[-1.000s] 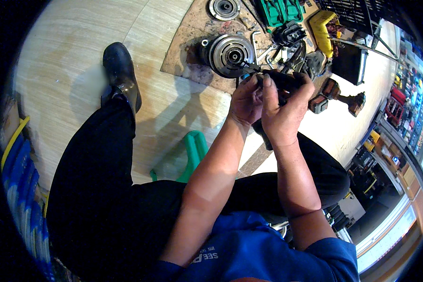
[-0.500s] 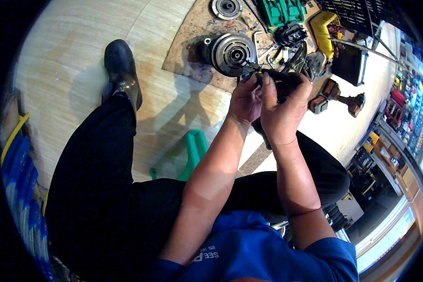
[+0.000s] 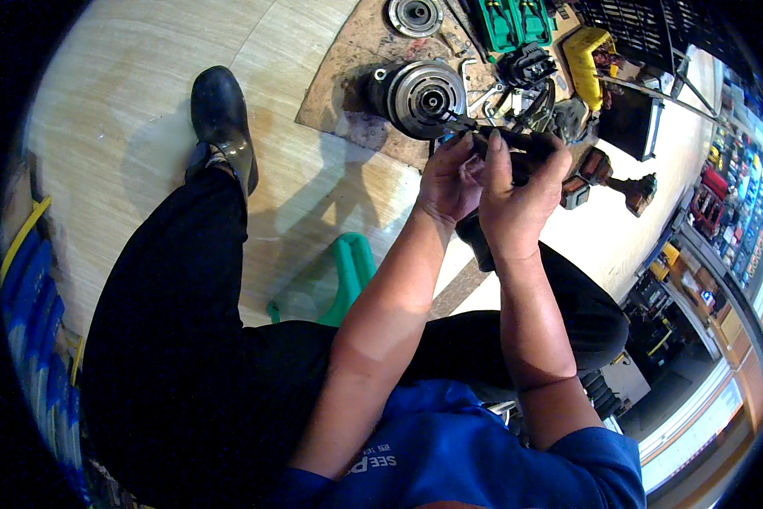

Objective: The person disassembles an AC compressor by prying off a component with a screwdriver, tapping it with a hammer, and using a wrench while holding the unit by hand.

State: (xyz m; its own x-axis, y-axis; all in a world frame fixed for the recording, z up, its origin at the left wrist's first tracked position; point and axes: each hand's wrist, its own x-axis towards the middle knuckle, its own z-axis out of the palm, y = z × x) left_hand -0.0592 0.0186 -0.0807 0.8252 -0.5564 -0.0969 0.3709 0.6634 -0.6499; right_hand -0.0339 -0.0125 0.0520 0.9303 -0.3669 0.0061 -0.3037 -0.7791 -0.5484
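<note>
Both my hands grip a dark tool [image 3: 460, 123], its narrow end reaching to the hub of a round metal pulley assembly [image 3: 417, 85] on the brown board. My left hand [image 3: 445, 178] has its fingers curled round the tool's near part. My right hand [image 3: 524, 182] wraps over it, thumb raised beside my left fingers. The tool's exact shape is mostly hidden by my fingers. A second round metal part [image 3: 415, 14] lies behind the assembly, and loose wrenches and metal pieces [image 3: 483, 97] lie to its right.
The board [image 3: 331, 93] also bears a green open case [image 3: 517, 19], black parts and a yellow item [image 3: 585, 68]. Cordless power tools [image 3: 632, 191] lie at right on the floor [image 3: 127, 110]. A green stool [image 3: 352, 263] is below my arms, blue hoses at far left, stocked shelving at far right.
My hands and the tool have shifted very slightly up and right, along with the board and parts in the picture. The grip looks the same.
</note>
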